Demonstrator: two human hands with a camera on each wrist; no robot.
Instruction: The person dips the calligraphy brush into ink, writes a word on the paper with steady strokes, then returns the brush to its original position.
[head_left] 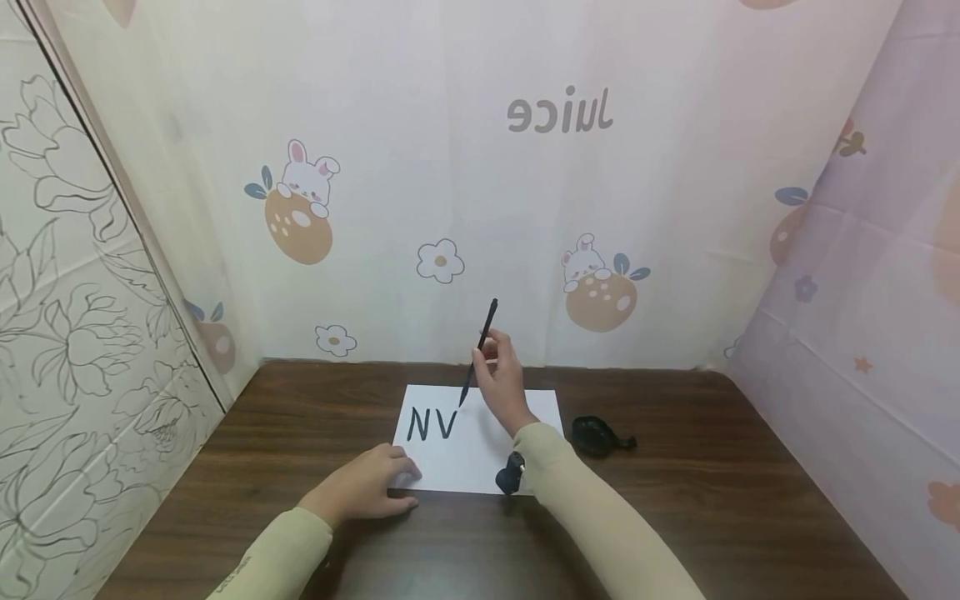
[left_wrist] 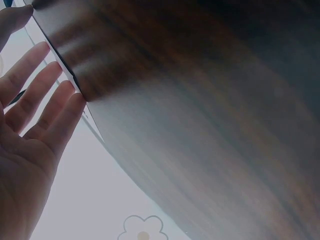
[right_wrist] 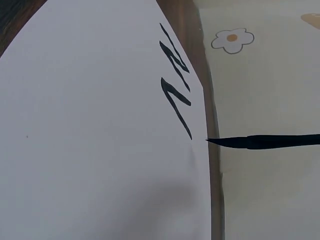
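A white sheet of paper (head_left: 480, 462) lies on the dark wooden table and bears the black letters N and V (head_left: 447, 423). My right hand (head_left: 501, 379) pinches a slim black brush (head_left: 488, 319), which slants with its pointed tip down by the top of the V. In the right wrist view the brush (right_wrist: 275, 142) shows its tip slightly apart from the strokes; the hand is outside that view. At the paper's lower left corner rests my left hand (head_left: 367, 483), fingers spread and touching the sheet. Its fingers (left_wrist: 45, 97) look nearly straight from the left wrist.
Right of the paper sits a black rounded object (head_left: 594, 436) with a knobbed end, probably an inkstone. A patterned curtain (head_left: 480, 183) hangs behind the table's back edge, with more printed cloth on both sides. A small black device (head_left: 510, 475) is on the right wrist.
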